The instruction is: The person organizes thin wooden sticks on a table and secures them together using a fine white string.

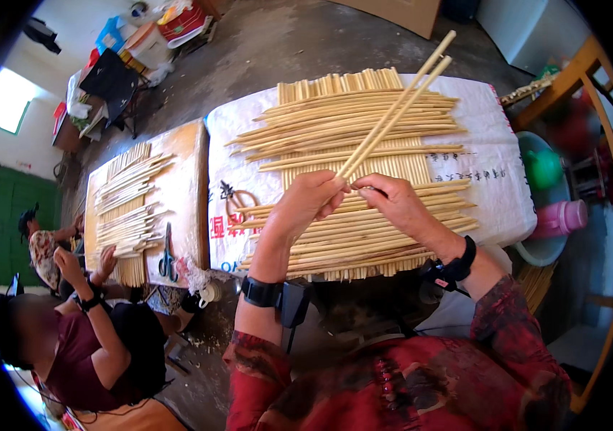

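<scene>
My left hand (309, 198) is closed around the lower ends of two long pale stalks (439, 51), which look like peeled reeds or straw. They slant up and away to the far right above the table. My right hand (394, 204) is beside it, thumb and fingers pinched together near the stalks' lower ends; what it grips is too small to make out. Beneath both hands lies a mat of similar stalks (364, 241), laid crosswise over a layer running away from me. Brown-handled scissors (243, 206) lie left of the mat, partly hidden by it.
A white sheet with printing covers my table (493, 172). At left, a second table (186, 161) bears another stalk mat and blue scissors (168, 255); a co-worker (80, 337) sits there. On my right stand a basin (561, 248) with a pink container (561, 218) and a wooden frame (594, 65).
</scene>
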`<state>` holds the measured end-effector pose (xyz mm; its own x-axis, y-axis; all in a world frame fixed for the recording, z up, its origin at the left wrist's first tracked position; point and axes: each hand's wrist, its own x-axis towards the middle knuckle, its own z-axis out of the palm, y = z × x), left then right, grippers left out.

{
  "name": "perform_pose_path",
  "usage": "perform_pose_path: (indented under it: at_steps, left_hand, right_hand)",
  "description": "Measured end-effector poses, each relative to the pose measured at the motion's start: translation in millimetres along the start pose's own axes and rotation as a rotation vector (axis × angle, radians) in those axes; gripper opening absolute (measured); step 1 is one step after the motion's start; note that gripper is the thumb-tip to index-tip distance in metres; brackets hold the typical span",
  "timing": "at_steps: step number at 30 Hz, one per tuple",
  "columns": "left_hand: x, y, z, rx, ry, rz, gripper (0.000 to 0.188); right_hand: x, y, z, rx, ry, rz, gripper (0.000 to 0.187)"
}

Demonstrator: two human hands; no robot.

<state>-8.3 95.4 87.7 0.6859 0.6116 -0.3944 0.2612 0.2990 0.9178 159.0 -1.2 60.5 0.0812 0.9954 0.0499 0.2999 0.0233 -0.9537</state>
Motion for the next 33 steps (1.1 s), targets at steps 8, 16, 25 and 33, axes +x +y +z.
perform_pose_path:
  at_steps: [8, 16, 25, 33]
  left_hand:
    - [0.7, -5.8, -3.7, -0.016, -0.015, 0.017, 0.024]
    - [1.0, -8.1, -5.4, -0.055, -0.026, 0.037, 0.024]
    - [0.6, -9.4, -5.6, -0.073, -0.029, 0.041, 0.023]
    - [-2.7, -8.4, -4.0, -0.031, 0.018, 0.030, 0.024]
  right_hand:
    - [-7.1, -0.6, -8.9, 0.101, -0.101, 0.182, 0.023]
    - [-11.2, -6.9, -10.7, 0.194, -0.114, 0.302, 0.022]
    - [-14.9, -1.9, -4.0, 0.188, -0.010, 0.225, 0.018]
    - [-16.5, -7.1, -0.2, 0.157, 0.015, 0.178, 0.015]
